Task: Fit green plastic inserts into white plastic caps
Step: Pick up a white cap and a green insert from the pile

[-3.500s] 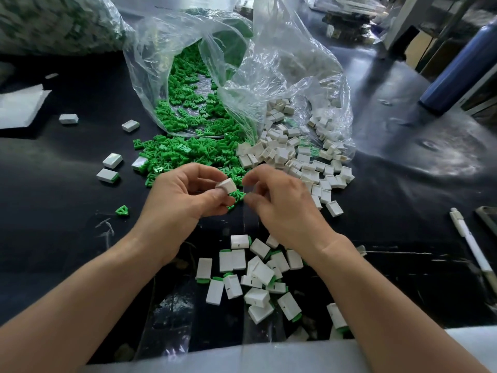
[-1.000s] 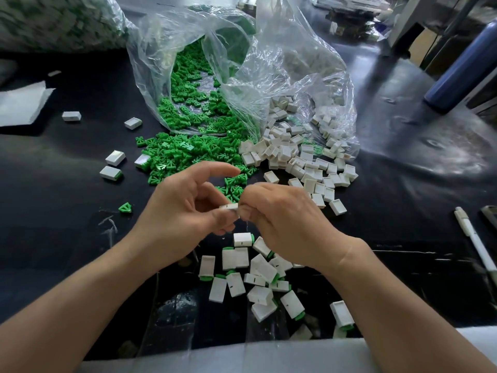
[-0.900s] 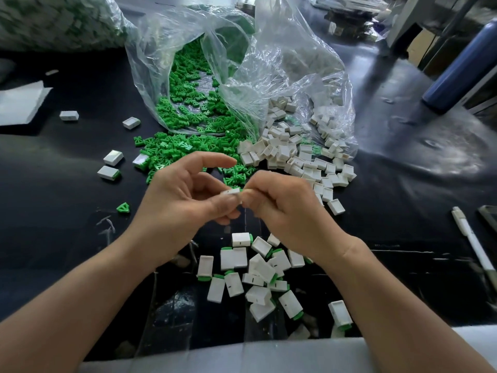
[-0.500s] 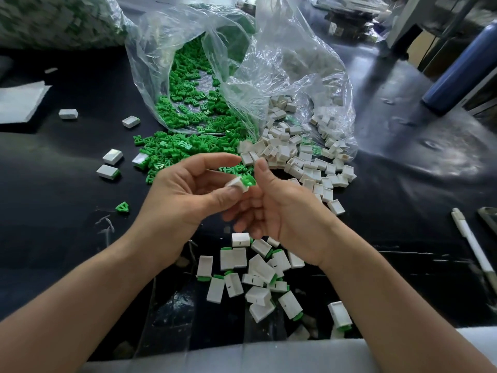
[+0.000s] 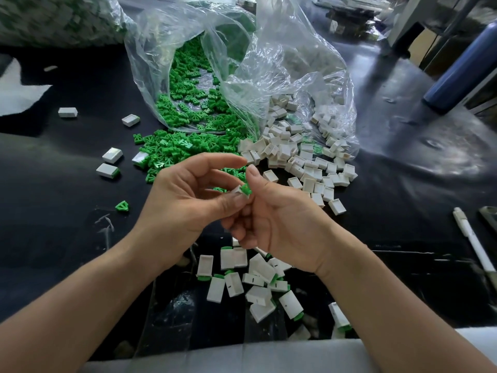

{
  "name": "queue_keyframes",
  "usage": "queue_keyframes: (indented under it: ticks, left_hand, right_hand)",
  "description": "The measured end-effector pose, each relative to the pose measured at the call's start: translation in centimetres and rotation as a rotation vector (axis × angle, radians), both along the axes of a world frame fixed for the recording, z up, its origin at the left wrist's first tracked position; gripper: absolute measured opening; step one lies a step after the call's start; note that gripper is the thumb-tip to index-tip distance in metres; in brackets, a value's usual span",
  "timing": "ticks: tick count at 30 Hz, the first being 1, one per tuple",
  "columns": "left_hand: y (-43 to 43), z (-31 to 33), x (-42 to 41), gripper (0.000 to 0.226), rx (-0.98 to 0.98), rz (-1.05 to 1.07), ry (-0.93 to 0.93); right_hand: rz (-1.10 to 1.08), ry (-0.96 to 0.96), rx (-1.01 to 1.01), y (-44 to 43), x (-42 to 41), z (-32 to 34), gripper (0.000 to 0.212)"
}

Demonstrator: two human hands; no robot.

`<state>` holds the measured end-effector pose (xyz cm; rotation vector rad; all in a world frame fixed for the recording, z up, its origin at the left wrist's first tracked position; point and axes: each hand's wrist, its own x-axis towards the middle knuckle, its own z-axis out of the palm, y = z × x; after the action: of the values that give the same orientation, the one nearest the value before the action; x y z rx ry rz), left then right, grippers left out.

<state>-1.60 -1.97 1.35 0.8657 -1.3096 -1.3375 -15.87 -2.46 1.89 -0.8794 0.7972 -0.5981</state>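
My left hand [image 5: 188, 203] pinches a white cap [image 5: 237, 190] between thumb and fingers, and a green insert [image 5: 246, 190] sticks out of its right end. My right hand [image 5: 282, 224] sits right beside it, thumb raised against the green insert, the other fingers loosely curled below and holding nothing. Loose green inserts [image 5: 188, 146] spill from a clear plastic bag [image 5: 269, 63] behind my hands. Empty white caps [image 5: 304, 162] lie heaped to their right. Several caps fitted with green inserts [image 5: 258, 278] lie under my wrists.
A few stray caps [image 5: 112, 154] and one green insert [image 5: 122, 206] lie on the black table at left. A white pen [image 5: 473, 243] lies at the right edge, a blue bottle [image 5: 457, 74] at far right. White paper [image 5: 18, 95] lies far left.
My right hand released its pinch on the cap and opened, its thumb now up beside the insert. The cap stays in my left hand, its green end now showing.
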Motion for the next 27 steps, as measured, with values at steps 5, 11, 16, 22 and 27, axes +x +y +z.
queue_keyframes:
  ticks: [5,11,16,22,27]
  left_hand:
    - [0.08,0.04,-0.03,0.04,0.017,-0.005,-0.025]
    - [0.02,0.06,-0.16,0.042,0.038,0.026,0.006]
    - [0.06,0.22,-0.18,0.036,0.089,0.031,0.051]
    - [-0.39,-0.02,0.1,0.036,0.167,-0.012,0.052]
    - [-0.35,-0.04,0.16,0.03,0.191,-0.018,0.075]
  right_hand:
    - [-0.019,0.046,0.012,0.08,0.17,-0.2,0.036]
    - [-0.004,0.026,-0.006,-0.06,-0.06,-0.02,0.041]
    - [-0.032,0.076,-0.083,-0.06,-0.19,-0.18,0.039]
    - [-0.066,0.175,-0.182,-0.01,-0.26,-0.26,0.035]
    - [-0.062,0.219,-0.24,0.18,-0.08,-0.12,0.035]
